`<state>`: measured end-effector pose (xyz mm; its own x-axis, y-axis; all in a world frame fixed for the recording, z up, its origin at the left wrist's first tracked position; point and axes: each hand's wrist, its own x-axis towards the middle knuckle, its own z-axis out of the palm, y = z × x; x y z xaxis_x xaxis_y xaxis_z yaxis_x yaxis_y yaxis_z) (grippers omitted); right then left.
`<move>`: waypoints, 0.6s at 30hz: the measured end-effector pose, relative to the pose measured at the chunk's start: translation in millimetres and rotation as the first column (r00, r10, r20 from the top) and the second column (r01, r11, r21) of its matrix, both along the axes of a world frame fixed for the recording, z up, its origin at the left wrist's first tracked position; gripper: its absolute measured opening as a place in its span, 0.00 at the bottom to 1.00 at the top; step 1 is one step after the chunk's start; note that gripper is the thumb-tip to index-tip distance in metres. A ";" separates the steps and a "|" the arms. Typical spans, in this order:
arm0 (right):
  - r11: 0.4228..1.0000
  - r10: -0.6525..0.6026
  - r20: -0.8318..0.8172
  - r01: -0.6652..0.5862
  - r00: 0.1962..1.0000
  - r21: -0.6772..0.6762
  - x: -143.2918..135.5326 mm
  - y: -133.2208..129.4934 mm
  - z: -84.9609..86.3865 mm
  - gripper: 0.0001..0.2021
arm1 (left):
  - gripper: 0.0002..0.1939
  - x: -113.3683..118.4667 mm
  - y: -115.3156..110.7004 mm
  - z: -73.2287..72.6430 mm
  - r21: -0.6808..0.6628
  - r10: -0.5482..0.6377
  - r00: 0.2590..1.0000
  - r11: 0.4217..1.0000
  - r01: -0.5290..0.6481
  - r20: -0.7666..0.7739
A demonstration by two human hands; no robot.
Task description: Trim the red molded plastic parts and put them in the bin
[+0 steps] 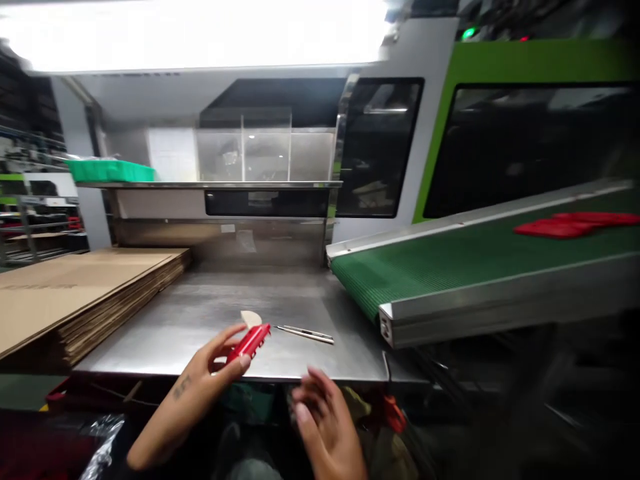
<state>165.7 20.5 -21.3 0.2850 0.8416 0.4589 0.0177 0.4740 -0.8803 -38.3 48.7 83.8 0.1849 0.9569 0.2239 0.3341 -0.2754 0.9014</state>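
Observation:
My left hand [207, 377] grips a small red plastic part [249, 343] between thumb and fingers, just above the front edge of the steel table [215, 313]. My right hand [325, 417] hovers below and to the right of it, fingers loosely apart and holding nothing. A thin metal tool like tweezers [306, 333] lies on the table right of the red part. A small pale rounded piece [250, 318] rests on the table just behind the part.
A stack of flat cardboard sheets [75, 293] fills the table's left side. A green conveyor belt [465, 257] slopes up to the right, carrying red parts [575, 225]. A green tray [110, 171] sits on a shelf at the back left. A moulding machine stands behind.

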 end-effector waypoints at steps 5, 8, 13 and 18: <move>0.886 0.457 0.311 -0.457 0.833 -0.076 3.8 -8.8 86.3 0.19 | 0.32 12.7 -50.2 -11.1 -0.098 -0.045 0.931 0.991 0.086 0.363; 0.862 0.505 0.174 -0.504 0.846 -0.053 -8.4 -17.9 76.8 0.13 | 0.31 7.9 -68.3 -25.8 -0.133 0.109 0.785 0.991 -0.034 0.610; 0.966 0.259 -0.034 -0.258 0.965 0.020 -60.4 -46.5 22.4 0.15 | 0.25 25.6 -95.1 -49.6 -0.251 0.253 0.341 0.967 -0.051 0.905; 0.984 0.162 -0.041 -0.164 0.986 -0.064 -103.9 -77.0 1.1 0.18 | 0.31 47.3 -101.3 -66.4 -0.281 0.325 0.319 0.943 -0.176 0.890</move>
